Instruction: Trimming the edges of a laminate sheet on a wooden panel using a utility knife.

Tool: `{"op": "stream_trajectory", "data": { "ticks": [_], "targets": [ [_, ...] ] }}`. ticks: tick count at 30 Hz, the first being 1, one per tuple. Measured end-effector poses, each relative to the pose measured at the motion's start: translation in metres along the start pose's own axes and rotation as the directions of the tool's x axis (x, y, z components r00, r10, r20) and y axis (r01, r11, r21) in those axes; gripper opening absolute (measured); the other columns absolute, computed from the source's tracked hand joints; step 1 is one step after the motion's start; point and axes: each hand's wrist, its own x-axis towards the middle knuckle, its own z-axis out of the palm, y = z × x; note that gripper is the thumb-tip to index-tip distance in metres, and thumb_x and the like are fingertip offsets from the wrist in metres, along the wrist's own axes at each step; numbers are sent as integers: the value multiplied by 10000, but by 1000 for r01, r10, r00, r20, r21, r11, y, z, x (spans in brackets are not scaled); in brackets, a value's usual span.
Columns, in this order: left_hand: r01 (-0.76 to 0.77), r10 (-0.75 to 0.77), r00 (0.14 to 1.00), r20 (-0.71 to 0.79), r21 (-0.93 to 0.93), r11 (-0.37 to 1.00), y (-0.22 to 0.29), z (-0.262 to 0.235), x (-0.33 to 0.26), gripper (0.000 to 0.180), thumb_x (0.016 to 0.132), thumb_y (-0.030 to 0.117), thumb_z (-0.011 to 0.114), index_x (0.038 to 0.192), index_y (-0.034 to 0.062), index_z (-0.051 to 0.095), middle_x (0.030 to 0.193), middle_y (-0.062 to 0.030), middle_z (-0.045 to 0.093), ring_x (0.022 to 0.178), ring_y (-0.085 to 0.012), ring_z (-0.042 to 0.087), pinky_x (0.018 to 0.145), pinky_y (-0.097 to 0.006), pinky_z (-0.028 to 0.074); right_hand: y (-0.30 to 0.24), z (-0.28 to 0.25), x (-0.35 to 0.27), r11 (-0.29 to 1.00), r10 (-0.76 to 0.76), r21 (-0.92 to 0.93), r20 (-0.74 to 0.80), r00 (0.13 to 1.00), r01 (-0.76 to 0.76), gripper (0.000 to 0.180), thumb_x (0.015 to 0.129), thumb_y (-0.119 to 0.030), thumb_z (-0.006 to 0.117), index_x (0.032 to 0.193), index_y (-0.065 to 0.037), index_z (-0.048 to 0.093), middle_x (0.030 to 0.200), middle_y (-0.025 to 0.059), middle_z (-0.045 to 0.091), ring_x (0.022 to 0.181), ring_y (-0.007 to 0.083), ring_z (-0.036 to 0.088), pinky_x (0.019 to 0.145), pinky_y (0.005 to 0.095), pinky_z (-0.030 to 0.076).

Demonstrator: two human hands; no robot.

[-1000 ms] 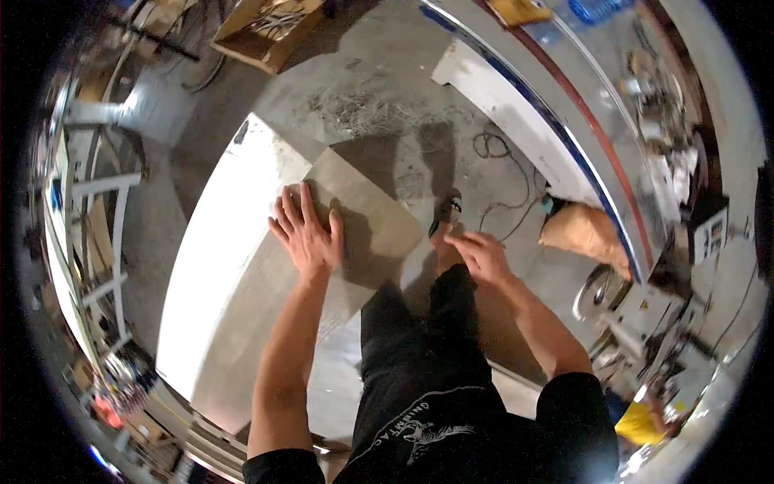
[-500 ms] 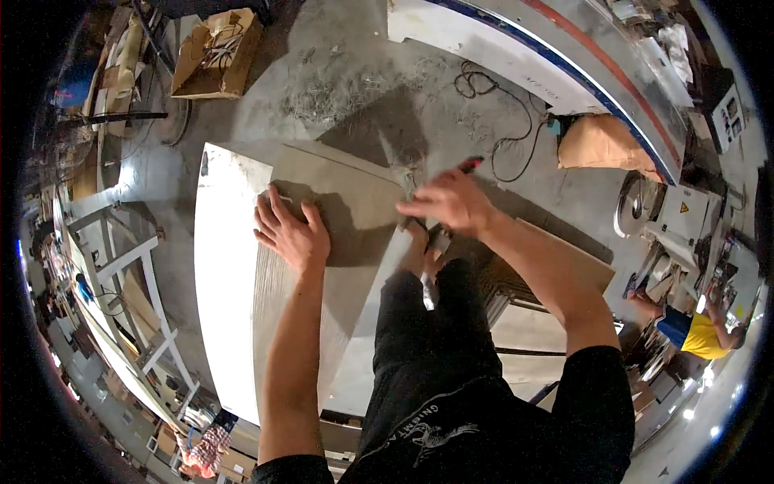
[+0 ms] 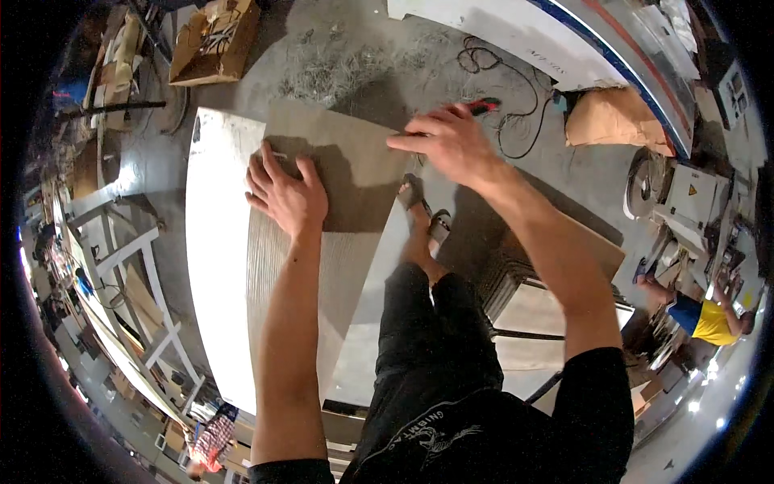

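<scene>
Across the far part of a grayish-brown sheet [image 3: 355, 139], resting left hand [image 3: 289, 194] flat, palm down, fingers fanned apart, grasping nothing. Beside the sheet's far right corner, curling right hand [image 3: 453, 145] around a red-and-black tool [image 3: 485, 105], mostly hidden in the grip, with just one end jutting out past the knuckles; stretching the forefinger leftward to the sheet's edge, too unclear to tell touching from apart. Along the sheet's left edge, exposing a white panel [image 3: 218, 266]; along the right, a paler gray surface [image 3: 375, 323]. Facing scattered shavings [image 3: 330, 73] on the floor [image 3: 564, 177] beyond, with an open cardboard box [image 3: 208, 74] at far left, and a looped black cord [image 3: 524, 143] near a brown paper sack [image 3: 614, 118] at far right. Well apart at right, sharing the space with a person in a yellow top [image 3: 713, 324].
</scene>
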Motion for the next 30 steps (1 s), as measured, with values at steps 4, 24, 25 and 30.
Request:
{"op": "stream_trajectory", "data": {
  "ticks": [4,24,25,30],
  "targets": [
    [-4,6,999,-33,39,999,-3,5,0,675,1020,540,456,1595,213,325,1609,-170,336,1506,-361,272,1220,-632,151,1,-41,-14,994,-5,96,453,891,-44,505,934,-79,571,1299,-411,683,1175,-18,683,1143,216,636,1120,533,388],
    [20,-21,1000,-15,-24,1000,-3,3,0,690,988,485,529,1592,226,320,1610,-163,325,1513,-393,236,1224,-652,120,-14,8,-38,915,256,356,-152,955,-189,505,842,18,651,1288,-212,705,1090,54,719,970,291,674,848,438,513],
    [15,-15,1000,-17,-19,1000,-3,5,-1,686,994,493,519,1593,225,318,1606,-166,332,1510,-393,244,1224,-653,122,-15,14,-27,952,201,275,-240,950,-132,437,863,24,632,1241,-180,717,1044,63,715,927,282,670,806,415,506],
    [-1,2,999,-43,22,1000,-2,7,0,672,1023,533,460,1597,215,315,1590,-173,363,1497,-371,283,1211,-655,152,-39,33,-16,939,295,280,-346,891,-202,344,874,-10,631,1168,-152,741,948,77,704,884,278,663,766,410,493]
  ]
}}
